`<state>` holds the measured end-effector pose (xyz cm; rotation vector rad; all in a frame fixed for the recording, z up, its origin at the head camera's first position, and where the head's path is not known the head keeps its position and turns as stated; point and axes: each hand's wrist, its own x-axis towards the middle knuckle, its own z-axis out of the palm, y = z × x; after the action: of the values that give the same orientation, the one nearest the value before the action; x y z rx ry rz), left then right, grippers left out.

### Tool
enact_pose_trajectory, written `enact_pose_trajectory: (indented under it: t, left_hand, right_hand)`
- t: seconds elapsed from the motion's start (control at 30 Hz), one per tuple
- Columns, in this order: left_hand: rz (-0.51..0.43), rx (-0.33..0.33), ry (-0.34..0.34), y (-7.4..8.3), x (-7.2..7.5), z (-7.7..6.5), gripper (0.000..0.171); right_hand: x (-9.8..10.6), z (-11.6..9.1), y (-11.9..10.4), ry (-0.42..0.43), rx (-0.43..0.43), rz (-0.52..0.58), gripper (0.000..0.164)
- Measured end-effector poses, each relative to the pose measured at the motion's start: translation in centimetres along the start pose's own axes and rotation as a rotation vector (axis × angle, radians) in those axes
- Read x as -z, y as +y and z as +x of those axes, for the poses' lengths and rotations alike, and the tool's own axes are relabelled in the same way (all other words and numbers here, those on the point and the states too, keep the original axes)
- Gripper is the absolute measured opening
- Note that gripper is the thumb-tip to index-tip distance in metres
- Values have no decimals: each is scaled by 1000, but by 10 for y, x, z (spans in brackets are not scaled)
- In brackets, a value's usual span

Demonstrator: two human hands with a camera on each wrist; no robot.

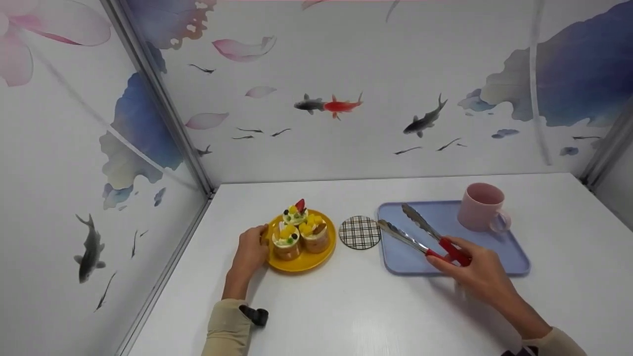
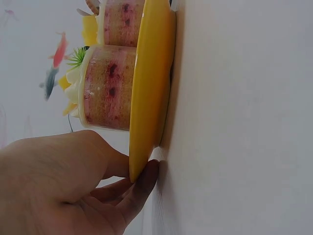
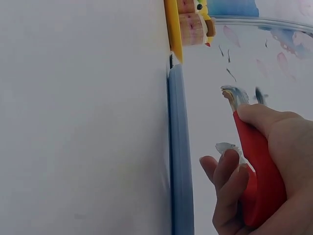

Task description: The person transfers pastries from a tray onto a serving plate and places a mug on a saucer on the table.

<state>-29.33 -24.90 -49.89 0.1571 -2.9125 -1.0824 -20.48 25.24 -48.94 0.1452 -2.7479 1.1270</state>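
My left hand (image 1: 251,253) pinches the left rim of a yellow plate (image 1: 304,261), thumb on top and fingers under the edge in the left wrist view. Three dessert cups (image 1: 287,244) stand together on that plate, layered pink and tan, topped with cream and fruit. Over the front of a blue tray (image 1: 405,264), my right hand (image 1: 482,272) holds metal tongs (image 1: 410,241) by their red handles (image 3: 259,166). The tongs' arms are spread, their tips pointing toward the back left with nothing between them.
A pink mug (image 1: 479,210) stands at the tray's back right, its handle toward the right front. Between plate and tray lies a round plaid coaster (image 1: 360,232). White panels (image 1: 346,59) printed with fish and petals rise behind and left of the white table (image 1: 346,311).
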Motion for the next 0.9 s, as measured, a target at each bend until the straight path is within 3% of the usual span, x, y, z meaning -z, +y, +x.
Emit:
enact_pose_trajectory:
  t: [0.13,0.27,0.67,0.9]
  left_hand:
    - [4,-19,12,-1,0,-1,52]
    - [-4,6,2,1,0,0,53]
    - [-2,13,-2,2,-1,0,54]
    - [-8,11,2,2,0,-1,54]
  right_hand:
    - [4,-2,2,-19,-35,0,79]
    - [7,-5,4,-27,-54,7,82]
    - [18,-16,10,34,-16,-34,81]
    - [25,-21,21,64,-58,-60,86]
